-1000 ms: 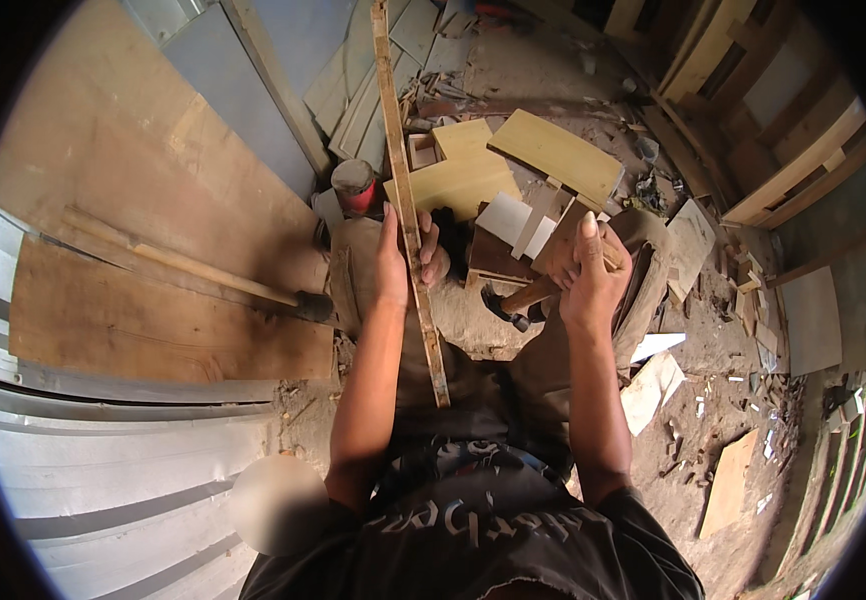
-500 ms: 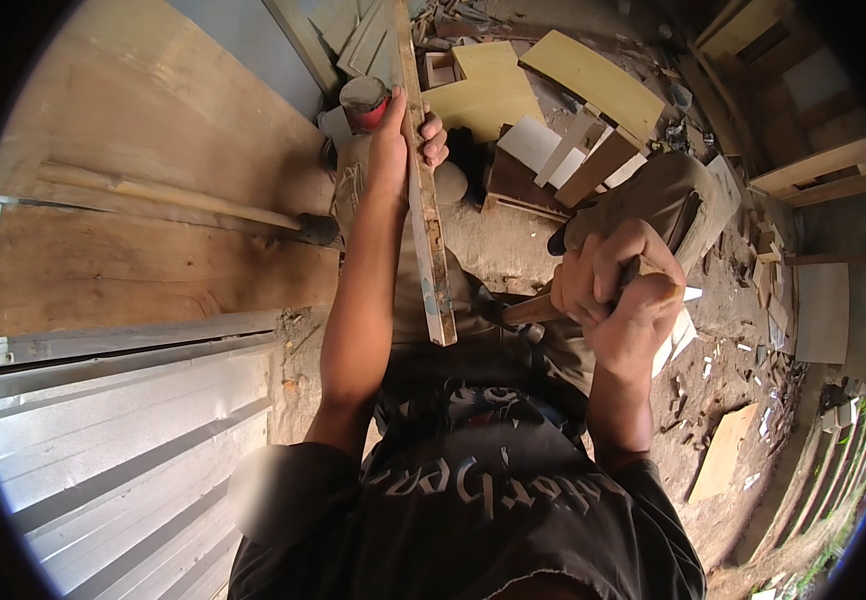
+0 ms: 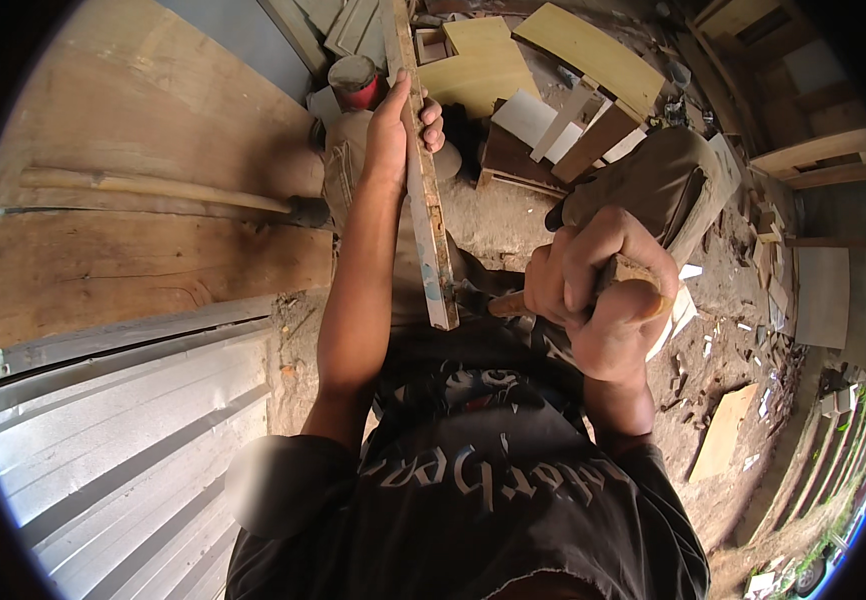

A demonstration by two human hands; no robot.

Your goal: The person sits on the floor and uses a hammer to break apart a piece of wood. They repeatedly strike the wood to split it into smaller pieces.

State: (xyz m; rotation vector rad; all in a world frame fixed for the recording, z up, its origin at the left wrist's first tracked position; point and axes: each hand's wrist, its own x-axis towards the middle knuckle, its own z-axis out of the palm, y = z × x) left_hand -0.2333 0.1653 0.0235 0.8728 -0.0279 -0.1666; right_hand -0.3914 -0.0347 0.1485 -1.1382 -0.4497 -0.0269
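Wooden strip [image 3: 427,215] | left hand [image 3: 390,130] curled around it | right hand [image 3: 608,290] clenched on hammer handle [image 3: 508,304]

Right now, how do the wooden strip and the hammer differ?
The wooden strip looks longer; the hammer looks shorter. The strip runs up the view; the hammer lies crosswise. The left hand grips the strip, the right hand the hammer. Both show bare wood.

Pale gothic-style lettering [image 3: 496,482] crosses the dark shirt [image 3: 473,550].
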